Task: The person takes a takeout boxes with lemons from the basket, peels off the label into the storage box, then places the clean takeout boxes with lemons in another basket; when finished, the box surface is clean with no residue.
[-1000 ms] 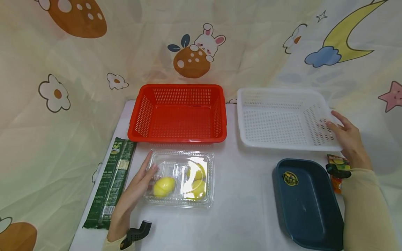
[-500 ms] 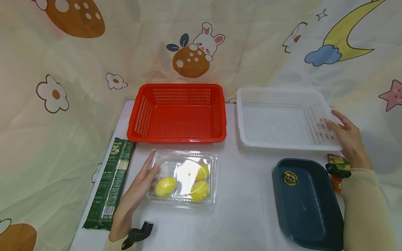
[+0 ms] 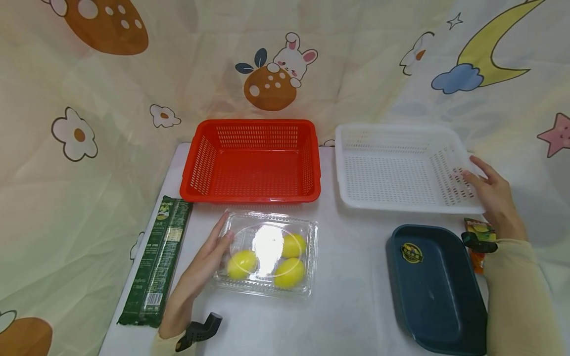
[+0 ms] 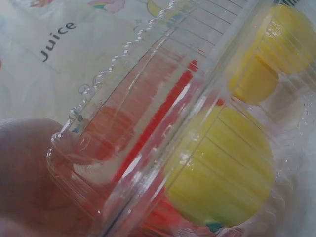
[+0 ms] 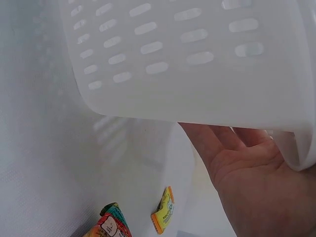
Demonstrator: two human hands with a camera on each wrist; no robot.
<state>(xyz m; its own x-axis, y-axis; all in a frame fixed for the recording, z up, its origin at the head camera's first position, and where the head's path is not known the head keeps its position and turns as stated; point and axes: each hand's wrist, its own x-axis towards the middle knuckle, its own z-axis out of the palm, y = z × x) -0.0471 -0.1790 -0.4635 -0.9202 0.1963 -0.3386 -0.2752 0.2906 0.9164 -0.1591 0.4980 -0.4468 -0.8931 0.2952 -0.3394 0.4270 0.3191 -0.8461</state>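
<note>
In the head view my left hand [image 3: 202, 269] grips the left side of a clear plastic clamshell box [image 3: 285, 289], its thumb over the lid. Inside lie three yellow lemons [image 3: 289, 273], seen through the clear wall in the left wrist view, where one lemon [image 4: 222, 168] is close to the camera. The box sits askew in front of the red basket. My right hand [image 3: 496, 202] holds the right rim of a white perforated basket [image 3: 401, 202]. From the right wrist camera, the fingers of this hand [image 5: 261, 182] pass behind the basket's wall [image 5: 197, 94].
A red basket [image 3: 258, 170] stands at the back left. Along the left table edge lies a long green packet [image 3: 156, 262]. A dark blue tub [image 3: 436, 291] stands at the front right, with small snack packets [image 3: 478, 232] beside it, partly under the right wrist.
My left hand has shifted the clamshell box a little to the right and turned it slightly, and the lemons inside show more clearly. The right hand and white basket stay in place.
</note>
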